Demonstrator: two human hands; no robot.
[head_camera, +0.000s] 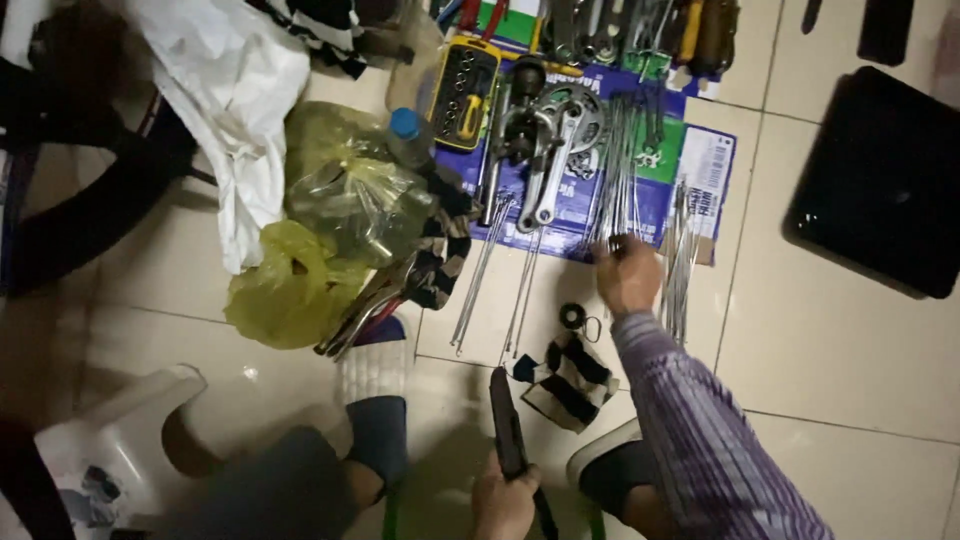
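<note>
My right hand (628, 273), in a striped purple sleeve, reaches forward onto a bundle of thin metal spokes (622, 160) lying on flattened cardboard (700, 170), fingers closed around their near ends. My left hand (503, 500) at the bottom edge grips a dark flat tool (508, 432) that points away from me. A bicycle crank with chainring (556, 140) lies left of the spokes. More loose spokes (485, 270) lie on the tiles.
A striped rag (565, 380) and a small black ring (573, 316) lie between my feet. Pliers (365, 305), a yellow bag (290, 290), a plastic bottle (375, 195), a socket set (463, 92), a white stool (120, 440) and a black panel (880, 180) surround the spot.
</note>
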